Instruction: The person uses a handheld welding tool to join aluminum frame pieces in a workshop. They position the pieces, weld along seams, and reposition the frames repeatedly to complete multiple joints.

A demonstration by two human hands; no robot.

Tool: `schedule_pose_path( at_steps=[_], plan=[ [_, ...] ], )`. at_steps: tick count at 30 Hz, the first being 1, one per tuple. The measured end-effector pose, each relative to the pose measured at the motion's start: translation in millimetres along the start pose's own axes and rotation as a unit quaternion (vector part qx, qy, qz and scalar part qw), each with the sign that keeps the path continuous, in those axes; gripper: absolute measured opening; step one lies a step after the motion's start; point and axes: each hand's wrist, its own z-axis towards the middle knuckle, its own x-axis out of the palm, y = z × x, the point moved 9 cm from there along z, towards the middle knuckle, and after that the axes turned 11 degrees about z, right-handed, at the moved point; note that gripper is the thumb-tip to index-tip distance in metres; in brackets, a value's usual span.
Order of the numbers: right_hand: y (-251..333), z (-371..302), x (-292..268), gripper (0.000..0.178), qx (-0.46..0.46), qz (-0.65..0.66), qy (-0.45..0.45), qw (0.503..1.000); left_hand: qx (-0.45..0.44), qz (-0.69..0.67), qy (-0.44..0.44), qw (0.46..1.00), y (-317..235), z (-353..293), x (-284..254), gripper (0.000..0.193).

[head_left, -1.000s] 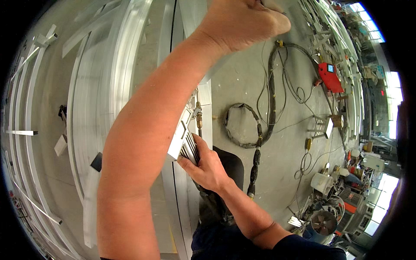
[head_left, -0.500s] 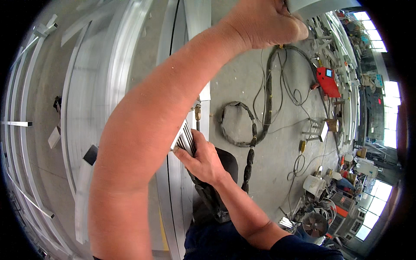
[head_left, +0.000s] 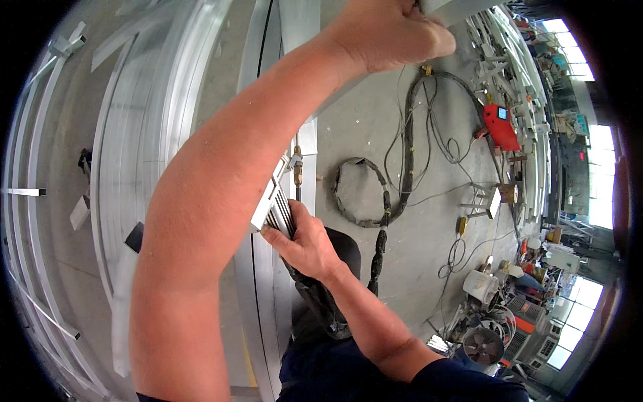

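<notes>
Right hand (head_left: 307,242): thumb and fingers closed around ribbed metal block (head_left: 280,214), mid-scene, its left part hidden behind left forearm. Can't tell if block touches long metal rail (head_left: 249,295) below. Brass fitting (head_left: 298,174) just beyond the block. Left hand (head_left: 395,37) at far end, fingers curled, beside grey metal piece (head_left: 462,8); grip hidden, can't tell if holding it. Right side: black wrapped hose (head_left: 383,197) looped on floor, red box (head_left: 501,127) farther off, small stool (head_left: 493,203).
</notes>
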Motion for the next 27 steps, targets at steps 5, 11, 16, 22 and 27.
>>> schedule_pose_path(
  at_steps=[5,11,16,22,27],
  plan=[
    [8,-43,-11,0.067,0.003,0.096,0.07,0.993,0.04,0.013,0.0,0.999,7,3,-10,0.007],
    [-10,-98,-77,0.076,-0.102,0.152,0.099,0.978,0.022,0.109,-0.079,0.991,6,-13,-32,0.008],
    [-64,-128,-188,0.079,-0.111,0.231,-0.057,0.965,0.067,0.212,-0.261,0.939,-14,-42,-45,0.024],
    [-15,-118,-296,0.068,-0.07,0.129,-0.177,0.973,-0.043,0.212,-0.295,0.931,-20,-81,-94,0.022],
    [48,-54,-337,0.068,-0.071,0.147,-0.109,0.981,-0.009,0.164,-0.275,0.947,-27,-128,-93,0.022]
  ],
)
